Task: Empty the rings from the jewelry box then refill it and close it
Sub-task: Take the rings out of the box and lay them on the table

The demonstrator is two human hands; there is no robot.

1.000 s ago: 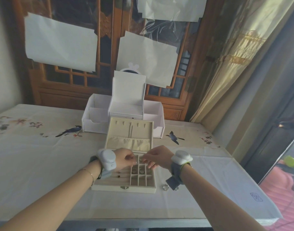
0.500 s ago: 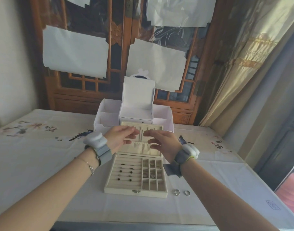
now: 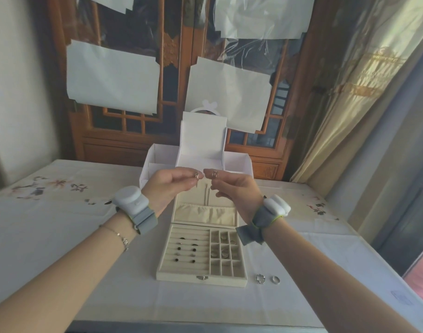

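Both hands have lifted: left hand (image 3: 168,186) and right hand (image 3: 232,188) each pinch a ring; emptying continues, next set them by the box (image 3: 202,255).

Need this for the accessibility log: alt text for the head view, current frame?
A person's left hand and right hand are raised above an open beige jewelry box, each pinching a small ring at the fingertips. Some rings remain in the box's compartments, and two rings lie on the white tablecloth to its right. A white organizer stands open behind.
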